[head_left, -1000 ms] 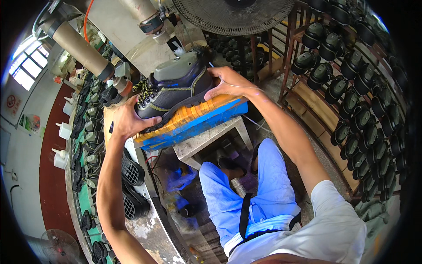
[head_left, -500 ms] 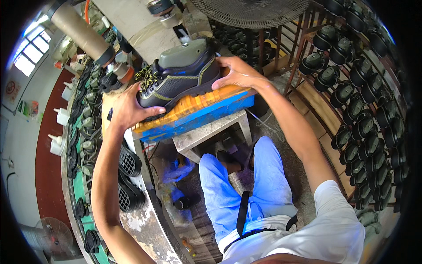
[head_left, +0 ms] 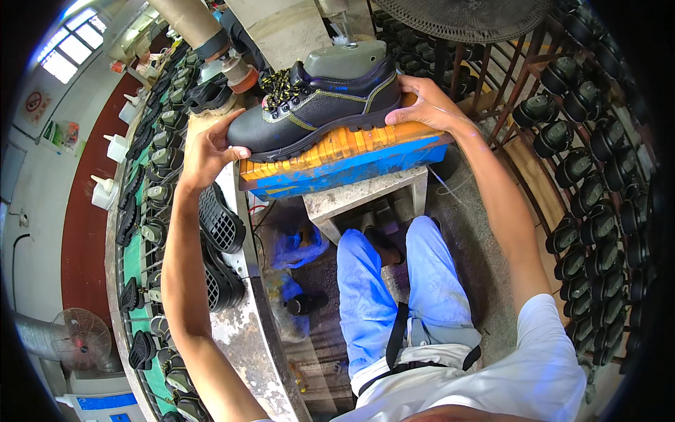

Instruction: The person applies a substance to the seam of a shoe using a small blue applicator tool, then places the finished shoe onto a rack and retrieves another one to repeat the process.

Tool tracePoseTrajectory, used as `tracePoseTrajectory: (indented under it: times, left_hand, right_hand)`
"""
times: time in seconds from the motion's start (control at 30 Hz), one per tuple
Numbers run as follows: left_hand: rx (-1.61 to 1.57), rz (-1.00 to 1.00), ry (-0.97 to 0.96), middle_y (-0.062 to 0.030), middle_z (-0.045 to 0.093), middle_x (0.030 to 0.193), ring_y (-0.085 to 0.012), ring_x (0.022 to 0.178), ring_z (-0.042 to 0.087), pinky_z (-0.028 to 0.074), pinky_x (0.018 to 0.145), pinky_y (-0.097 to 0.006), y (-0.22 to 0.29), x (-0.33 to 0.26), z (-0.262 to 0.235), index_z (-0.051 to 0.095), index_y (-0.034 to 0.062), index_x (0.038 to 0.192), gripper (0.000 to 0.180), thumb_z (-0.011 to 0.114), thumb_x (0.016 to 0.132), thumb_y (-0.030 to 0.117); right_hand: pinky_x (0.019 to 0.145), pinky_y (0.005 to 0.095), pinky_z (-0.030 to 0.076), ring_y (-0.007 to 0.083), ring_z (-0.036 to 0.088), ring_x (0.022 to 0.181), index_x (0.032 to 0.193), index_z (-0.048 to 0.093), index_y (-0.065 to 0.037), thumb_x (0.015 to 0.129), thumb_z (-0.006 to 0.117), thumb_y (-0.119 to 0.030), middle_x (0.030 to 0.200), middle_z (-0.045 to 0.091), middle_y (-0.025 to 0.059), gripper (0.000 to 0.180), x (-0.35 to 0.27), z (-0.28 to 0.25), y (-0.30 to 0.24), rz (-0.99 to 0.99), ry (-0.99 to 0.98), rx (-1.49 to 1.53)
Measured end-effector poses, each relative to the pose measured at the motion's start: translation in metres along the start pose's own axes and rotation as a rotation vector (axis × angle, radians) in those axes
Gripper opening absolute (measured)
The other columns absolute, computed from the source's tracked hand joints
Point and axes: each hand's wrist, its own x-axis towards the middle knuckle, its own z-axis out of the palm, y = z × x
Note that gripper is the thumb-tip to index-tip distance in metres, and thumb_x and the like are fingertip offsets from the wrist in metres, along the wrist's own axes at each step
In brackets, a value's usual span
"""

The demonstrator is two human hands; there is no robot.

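A black leather work shoe (head_left: 316,111) with yellow stitching, speckled black-and-yellow laces and a grey-green last in its opening lies lengthwise on a ridged orange pad (head_left: 351,145). The shoe's toe points left. My left hand (head_left: 207,148) is closed around the toe, thumb low at the sole edge and the other fingers partly hidden behind. At the other end my right hand (head_left: 427,105) grips the heel, with its thumb along the side near the sole. Under the pad is a scuffed blue base (head_left: 344,174).
A cylindrical machine arm (head_left: 235,70) hangs just beyond the toe. Loose soles (head_left: 221,218) lie on the bench to the left, beside a green conveyor (head_left: 133,246) with shoe parts. Racks of lasted shoes (head_left: 598,176) stand at right; a round fan (head_left: 464,17) is at the back.
Between my hands the shoe has turned more side-on and levelled, showing more of its toe and sole edge. Both hands have kept hold. The whole view has shifted a little.
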Motion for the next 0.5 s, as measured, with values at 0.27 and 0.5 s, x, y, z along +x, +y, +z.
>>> tracePoseTrajectory:
  times: [0.27, 0.5]
  left_hand:
    - [0.328, -0.034, -0.012, -0.0227, 0.064, 0.143, -0.0276, 0.132, 0.062, 0.047, 0.116, -0.04, 0.021, -0.006, 0.004, 0.048, -0.0074, 0.153, 0.084, 0.088, 0.082, 0.009]
    - [1.223, 0.006, -0.076, -0.0283, 0.072, 0.113, -0.0423, 0.106, 0.071, 0.057, 0.094, -0.048, 0.069, 0.042, 0.051, 0.058, -0.0079, 0.137, 0.112, 0.081, 0.07, 0.079]
  right_hand:
    - [0.113, 0.0364, 0.045, 0.0206, 0.062, 0.124, 0.142, 0.061, 0.002, 0.077, 0.093, -0.024, 0.133, 0.07, 0.0128, 0.077, 0.0, 0.003, 0.001, -0.012, -0.026, -0.001]
    - [0.113, 0.0356, 0.046, 0.0189, 0.061, 0.125, 0.144, 0.058, 0.002, 0.079, 0.092, -0.019, 0.135, 0.069, 0.0113, 0.076, 0.002, -0.005, 0.006, -0.006, -0.054, 0.062]
